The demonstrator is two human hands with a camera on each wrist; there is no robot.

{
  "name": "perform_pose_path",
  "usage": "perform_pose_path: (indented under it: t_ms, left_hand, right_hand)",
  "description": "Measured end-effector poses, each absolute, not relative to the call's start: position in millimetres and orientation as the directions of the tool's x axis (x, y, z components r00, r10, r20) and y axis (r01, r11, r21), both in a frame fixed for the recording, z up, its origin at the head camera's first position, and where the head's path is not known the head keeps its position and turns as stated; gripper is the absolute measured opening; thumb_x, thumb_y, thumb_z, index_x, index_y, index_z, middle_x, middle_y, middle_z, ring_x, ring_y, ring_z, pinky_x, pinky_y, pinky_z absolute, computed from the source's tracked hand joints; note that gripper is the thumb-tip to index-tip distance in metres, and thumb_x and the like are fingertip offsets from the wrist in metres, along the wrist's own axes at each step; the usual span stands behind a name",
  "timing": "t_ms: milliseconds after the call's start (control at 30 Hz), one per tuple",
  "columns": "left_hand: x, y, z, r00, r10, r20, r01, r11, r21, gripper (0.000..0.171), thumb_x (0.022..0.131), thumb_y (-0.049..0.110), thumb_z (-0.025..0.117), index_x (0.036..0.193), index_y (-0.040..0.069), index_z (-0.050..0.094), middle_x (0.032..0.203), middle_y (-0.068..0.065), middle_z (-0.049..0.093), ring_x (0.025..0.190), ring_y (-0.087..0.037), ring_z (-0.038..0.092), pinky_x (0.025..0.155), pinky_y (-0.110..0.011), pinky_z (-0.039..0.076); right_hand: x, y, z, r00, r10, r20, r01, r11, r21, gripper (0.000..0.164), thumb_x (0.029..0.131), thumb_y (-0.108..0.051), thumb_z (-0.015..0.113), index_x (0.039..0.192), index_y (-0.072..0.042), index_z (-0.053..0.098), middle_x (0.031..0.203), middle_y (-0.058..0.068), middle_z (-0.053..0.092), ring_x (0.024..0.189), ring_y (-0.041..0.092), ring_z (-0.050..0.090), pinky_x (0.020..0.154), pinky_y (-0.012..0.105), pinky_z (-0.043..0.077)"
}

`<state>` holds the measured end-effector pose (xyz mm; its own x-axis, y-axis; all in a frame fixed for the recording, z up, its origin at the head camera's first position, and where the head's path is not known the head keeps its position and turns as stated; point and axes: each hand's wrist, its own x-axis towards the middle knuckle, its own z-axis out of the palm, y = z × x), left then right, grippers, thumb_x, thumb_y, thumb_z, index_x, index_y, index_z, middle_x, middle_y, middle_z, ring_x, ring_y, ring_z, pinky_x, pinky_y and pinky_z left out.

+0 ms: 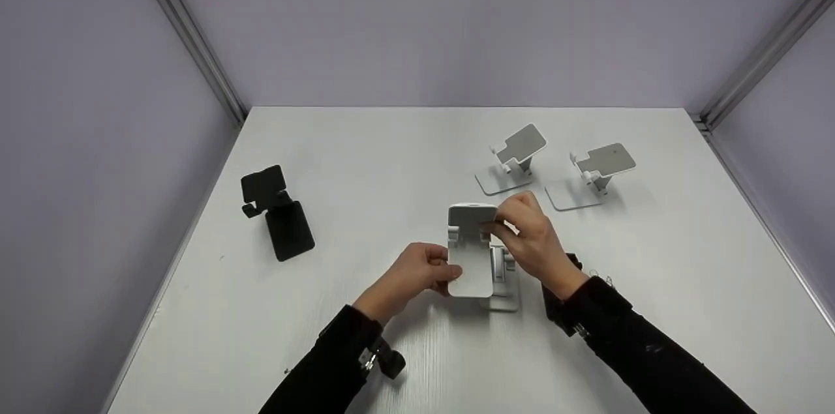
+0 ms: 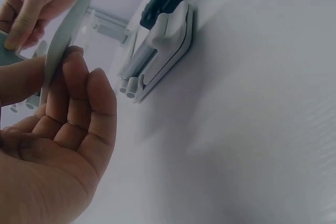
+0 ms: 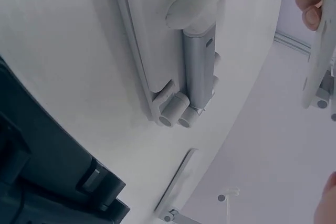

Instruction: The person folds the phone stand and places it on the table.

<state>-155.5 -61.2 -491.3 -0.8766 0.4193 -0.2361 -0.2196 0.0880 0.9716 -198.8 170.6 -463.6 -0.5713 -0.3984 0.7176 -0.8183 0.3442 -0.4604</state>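
Both hands hold a white phone stand (image 1: 471, 274) up over the table, its long flat side facing the head camera. My left hand (image 1: 414, 268) pinches the lower left edge between thumb and fingers; in the left wrist view, that hand (image 2: 63, 135) has its fingers curled behind the thin plate. At the upper right edge, my right hand (image 1: 531, 238) pinches the grey-faced upper panel. Just behind and to the right, a folded white phone stand (image 1: 505, 303) lies on the table, its hinge and grey arm plain in the right wrist view.
Two white phone stands (image 1: 522, 143) (image 1: 608, 160) stand unfolded at the back right. An unfolded black phone stand (image 1: 290, 231) is at the left. Another black stand (image 3: 47, 150) lies beneath the right forearm, partly hidden. Panel walls (image 1: 417, 23) border the white table.
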Motion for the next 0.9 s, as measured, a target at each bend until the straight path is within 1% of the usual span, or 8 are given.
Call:
perform_pose_path:
  t_ms: [233, 333, 467, 500, 667, 767, 833, 900]
  left_hand:
    - [-156.6, -60.5, -494.6, -0.878, 0.404, -0.256, -0.257, 0.053, 0.965, 0.021, 0.092, 0.011, 0.072, 0.077, 0.007, 0.058, 0.070, 0.001, 0.061, 0.063, -0.014, 0.065, 0.073, -0.040, 0.062]
    - [-157.1, -60.5, -495.5, -0.884, 0.394, -0.251, -0.252, 0.049, 0.966, 0.013, 0.092, 0.011, 0.072, 0.083, 0.006, 0.063, 0.073, 0.001, 0.065, 0.064, -0.013, 0.065, 0.071, -0.037, 0.062]
    - [-158.1, -60.9, -497.1, -0.899, 0.370, -0.234, -0.223, 0.074, 0.972, 0.011, 0.091, 0.010, 0.071, 0.086, 0.004, 0.065, 0.070, 0.002, 0.065, 0.064, -0.011, 0.064, 0.068, -0.033, 0.061]
    - [-158.5, -61.0, -497.5, -0.902, 0.364, -0.233, -0.218, 0.083, 0.972, 0.011, 0.091, 0.010, 0.071, 0.086, 0.003, 0.065, 0.070, 0.002, 0.065, 0.064, -0.011, 0.064, 0.068, -0.033, 0.061]
    - [-158.9, -60.8, -496.9, -0.907, 0.346, -0.239, -0.223, 0.088, 0.971, 0.013, 0.090, 0.010, 0.072, 0.094, -0.002, 0.069, 0.076, 0.001, 0.070, 0.066, -0.011, 0.066, 0.068, -0.034, 0.062]
    - [-158.1, -61.3, -496.8, -0.908, 0.341, -0.244, -0.233, 0.073, 0.970, 0.014, 0.090, 0.010, 0.072, 0.094, -0.003, 0.068, 0.076, -0.001, 0.070, 0.065, -0.012, 0.066, 0.067, -0.033, 0.062]
    - [-157.0, -61.8, -496.6, -0.908, 0.338, -0.247, -0.242, 0.056, 0.969, 0.012, 0.090, 0.009, 0.072, 0.088, -0.001, 0.066, 0.074, -0.001, 0.069, 0.063, -0.012, 0.065, 0.066, -0.034, 0.061]
    - [-156.0, -62.4, -496.4, -0.906, 0.339, -0.253, -0.255, 0.040, 0.966, 0.015, 0.090, 0.009, 0.072, 0.082, 0.002, 0.062, 0.071, 0.000, 0.066, 0.062, -0.013, 0.064, 0.066, -0.034, 0.061]
  right_hand:
    - [-196.5, 169.9, -462.4, -0.578, -0.397, 0.713, -0.803, 0.433, -0.410, 0.018, 0.080, -0.001, 0.083, 0.086, -0.006, 0.067, 0.085, 0.002, 0.064, 0.087, 0.022, 0.051, 0.078, 0.031, 0.039]
    - [-194.3, 168.7, -458.7, -0.582, -0.389, 0.714, -0.796, 0.453, -0.402, 0.020, 0.080, -0.002, 0.083, 0.093, -0.005, 0.069, 0.085, 0.002, 0.064, 0.087, 0.022, 0.053, 0.078, 0.030, 0.041]
    - [-192.1, 166.1, -449.4, -0.579, -0.371, 0.726, -0.797, 0.445, -0.408, 0.033, 0.081, -0.001, 0.083, 0.112, -0.003, 0.071, 0.092, 0.004, 0.068, 0.088, 0.022, 0.056, 0.080, 0.029, 0.043]
    - [-191.6, 165.3, -447.1, -0.572, -0.367, 0.734, -0.802, 0.438, -0.406, 0.033, 0.081, 0.000, 0.082, 0.113, -0.003, 0.071, 0.094, 0.005, 0.068, 0.089, 0.022, 0.057, 0.081, 0.029, 0.043]
    - [-189.0, 161.6, -438.7, -0.506, -0.357, 0.785, -0.842, 0.402, -0.360, 0.028, 0.081, 0.002, 0.082, 0.108, -0.003, 0.074, 0.096, 0.007, 0.068, 0.091, 0.025, 0.059, 0.082, 0.031, 0.045]
    - [-187.2, 159.8, -436.8, -0.487, -0.351, 0.800, -0.853, 0.390, -0.347, 0.026, 0.081, 0.003, 0.081, 0.106, -0.003, 0.075, 0.095, 0.007, 0.067, 0.091, 0.025, 0.058, 0.082, 0.031, 0.044]
    - [-186.3, 158.7, -435.7, -0.491, -0.349, 0.799, -0.852, 0.384, -0.356, 0.024, 0.082, 0.004, 0.080, 0.104, -0.004, 0.075, 0.095, 0.007, 0.068, 0.092, 0.025, 0.058, 0.082, 0.031, 0.044]
    - [-185.5, 157.5, -434.4, -0.497, -0.350, 0.794, -0.850, 0.381, -0.363, 0.020, 0.083, 0.005, 0.079, 0.100, -0.004, 0.075, 0.094, 0.006, 0.068, 0.093, 0.026, 0.057, 0.084, 0.030, 0.045]
